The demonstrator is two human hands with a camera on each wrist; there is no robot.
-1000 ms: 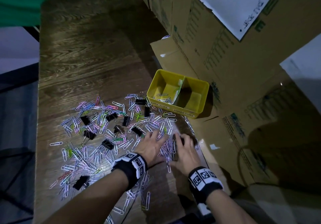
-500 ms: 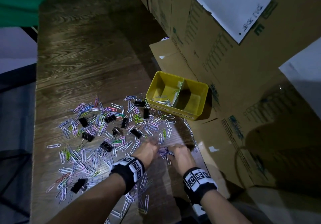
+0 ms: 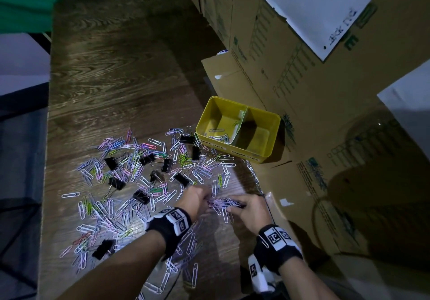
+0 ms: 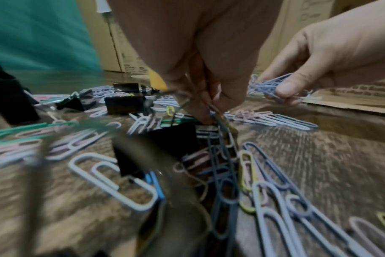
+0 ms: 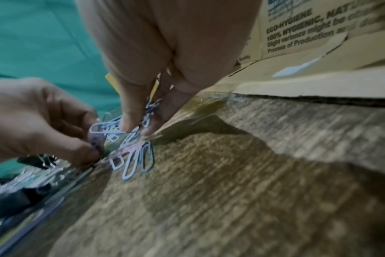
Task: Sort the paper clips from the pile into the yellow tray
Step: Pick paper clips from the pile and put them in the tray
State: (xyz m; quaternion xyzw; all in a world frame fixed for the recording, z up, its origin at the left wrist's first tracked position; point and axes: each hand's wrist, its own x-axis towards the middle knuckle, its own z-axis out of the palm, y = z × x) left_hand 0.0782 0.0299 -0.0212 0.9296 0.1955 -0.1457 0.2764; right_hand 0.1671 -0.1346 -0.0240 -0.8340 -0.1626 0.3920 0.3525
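Note:
Coloured paper clips (image 3: 130, 167) lie scattered over the wooden table, mixed with black binder clips (image 3: 141, 196). The yellow tray (image 3: 246, 155) stands at the pile's far right; its left compartment holds a few clips (image 3: 216, 130). My left hand (image 3: 201, 199) and right hand (image 3: 240, 206) meet near the table's right edge and pinch one bunch of pale clips (image 3: 223, 203) between them. In the right wrist view my right fingertips (image 5: 126, 125) grip the bunch (image 5: 132, 153), which hangs down to the table. In the left wrist view my left fingertips (image 4: 205, 113) pinch a few clips.
Stacked cardboard boxes (image 3: 302, 78) wall in the right side and stand close behind the tray. A flattened cardboard flap (image 5: 297, 83) lies along the table edge beside my right hand. More clips (image 3: 193, 274) lie near the front edge. Bare wood (image 3: 116, 67) stretches beyond the pile.
A second ago both hands lay flat, raking clips together. Their fingers have since curled in and now pinch the gathered bunch, lifting it slightly off the table.

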